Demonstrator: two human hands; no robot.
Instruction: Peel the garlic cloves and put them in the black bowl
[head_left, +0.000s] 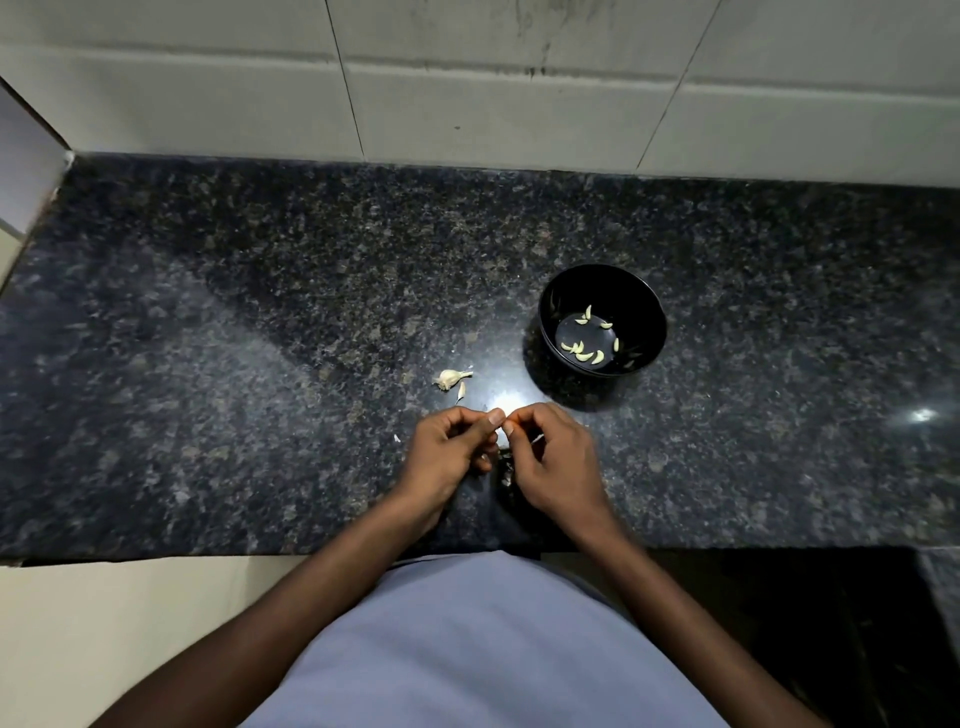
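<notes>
Garlic clove (503, 432) pinched between both hands, mostly hidden by fingertips, only a pale sliver shows. Left hand (452, 453) fingers curled, thumb tip up against the clove. Right hand (545, 457) fingers curled too, pinching the clove from the other side; a thin pale strip of skin (537, 439) sticks out past its fingers. Both hands hover low over the counter (260, 364), near its front edge, just in front of the person's torso.

Black bowl (602, 319) sits upright on the counter, up and right of the hands, apart from them. Peeled cloves (584, 351) lie scattered on its bottom, roughly nine.

Garlic bulb remnant (451, 378) lies on the counter just above-left of the left hand, left of the bowl, one loose clove piece (460, 391) touching or just beside it. Small white skin fleck (397, 438) left of the left hand.

Counter is dark speckled granite; wide bare stretch to the left and to the right of the bowl. Back edge meets a white tiled wall (519, 104). Left end meets a pale side wall (26, 156). Front edge drops off below the wrists.
</notes>
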